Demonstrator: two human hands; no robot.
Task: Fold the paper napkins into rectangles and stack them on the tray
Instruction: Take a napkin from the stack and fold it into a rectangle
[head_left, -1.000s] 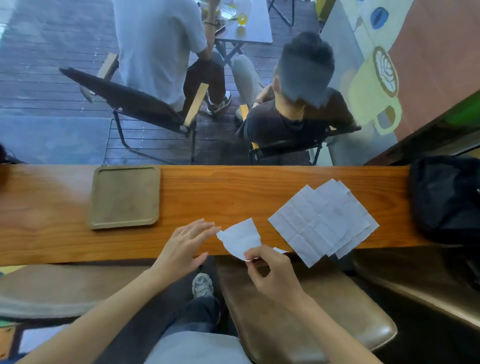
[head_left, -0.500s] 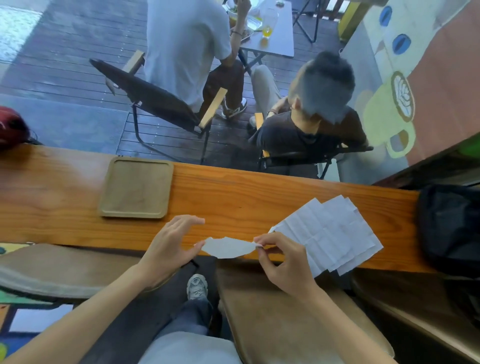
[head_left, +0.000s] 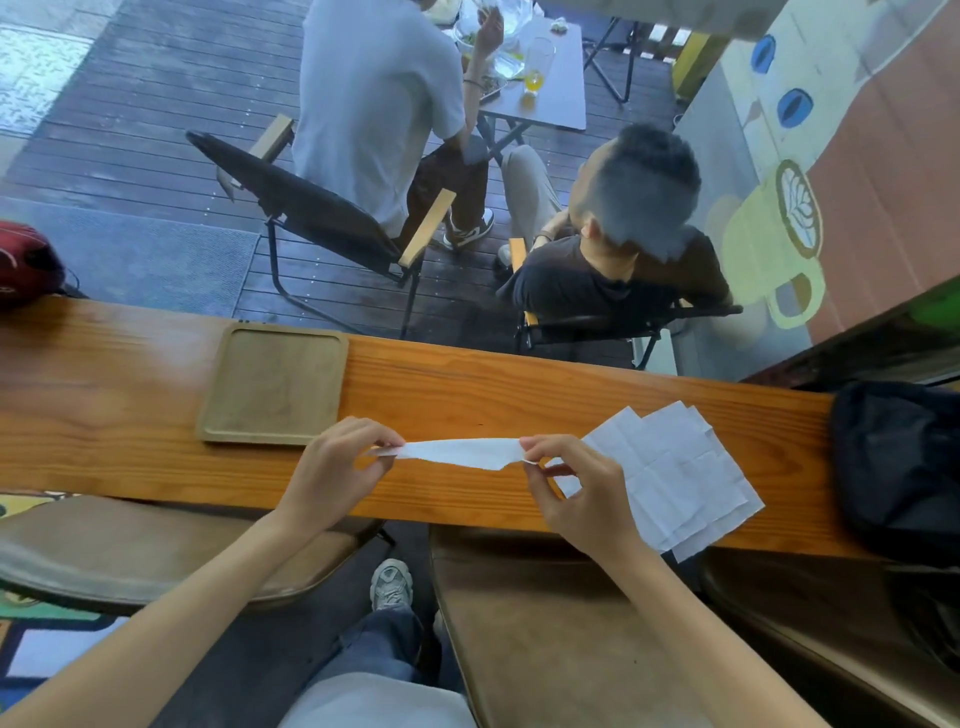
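A white paper napkin (head_left: 457, 452) hangs stretched just above the wooden counter (head_left: 467, 395), seen nearly edge-on. My left hand (head_left: 335, 470) pinches its left end and my right hand (head_left: 571, 483) pinches its right end. A fanned pile of unfolded white napkins (head_left: 670, 467) lies flat on the counter to the right, partly under my right hand and overhanging the near edge. The wooden tray (head_left: 221, 415) sits on the counter to the left, with nothing on it.
A black bag (head_left: 904, 462) rests on the counter's right end. A red object (head_left: 26, 265) sits at the far left. Brown stools (head_left: 545, 623) stand below the near edge. Behind the glass, two people sit at a small table.
My left hand, open beside the napkin before, now pinches its left end. The napkin has been lifted and pulled out lengthwise between both hands, moving further over the counter.
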